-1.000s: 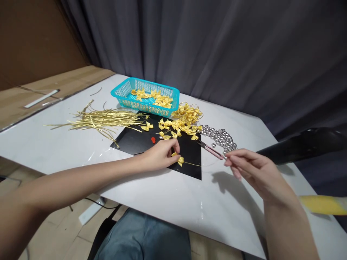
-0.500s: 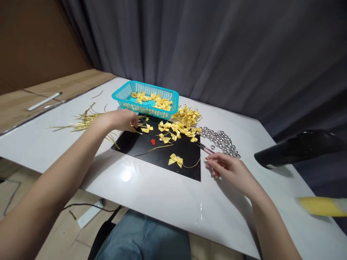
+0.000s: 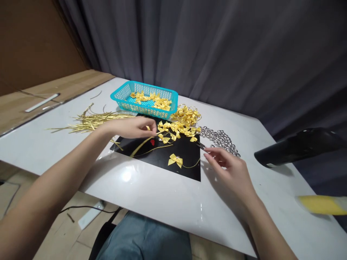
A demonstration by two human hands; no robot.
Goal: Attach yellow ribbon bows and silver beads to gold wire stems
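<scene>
My left hand point(image 3: 143, 127) is closed on a thin gold tie point(image 3: 140, 146) that slants down over the left part of the black mat point(image 3: 162, 157). Fingers of my right hand point(image 3: 223, 162) pinch the tweezers point(image 3: 201, 145), whose tips point left at the mat's right edge. One yellow bow point(image 3: 176, 160) with a thin stem lies on the mat near its front. More yellow bows point(image 3: 179, 127) lie along the mat's back part, near a small red piece point(image 3: 152, 142). Another thin tie point(image 3: 154, 148) rests on the mat.
A turquoise basket point(image 3: 146, 110) holding yellow bows stands at the back. Gold ties point(image 3: 89, 122) lie in a heap at the left. Silver beads point(image 3: 222, 140) are spread at the right, near a black cylindrical object point(image 3: 284, 148) and a yellow-ended object point(image 3: 322, 205).
My left hand has moved right, away from the heap of ties, with a gold tie in its fingers. My right hand has shifted slightly up and left around the tweezers.
</scene>
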